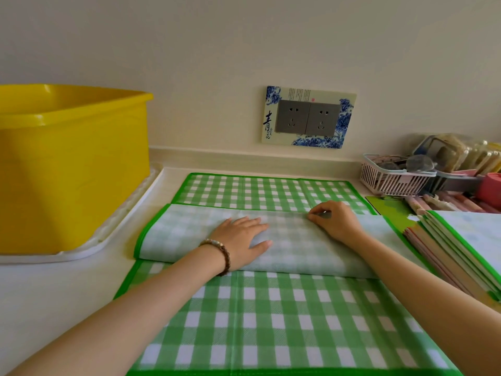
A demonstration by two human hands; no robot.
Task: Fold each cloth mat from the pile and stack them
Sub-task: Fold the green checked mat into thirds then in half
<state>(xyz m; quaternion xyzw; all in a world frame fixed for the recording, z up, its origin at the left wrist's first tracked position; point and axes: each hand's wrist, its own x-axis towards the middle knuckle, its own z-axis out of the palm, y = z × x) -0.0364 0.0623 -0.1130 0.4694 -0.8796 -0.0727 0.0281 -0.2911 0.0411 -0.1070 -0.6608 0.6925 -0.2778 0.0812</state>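
Cloth mat (271, 321) in green gingham, part folded, spread from the countertop's (54, 294) near edge toward the wall.
Left hand (241, 240) flat, fingers straight, pressing the pale turned-over flap (184, 234); right hand (336, 221) arched, fingers curled, pinching that flap's far edge. Stack of folded mats (461, 261) at the right edge.

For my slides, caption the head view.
Left hand presses and right hand pinches a fold in a green checked mat.
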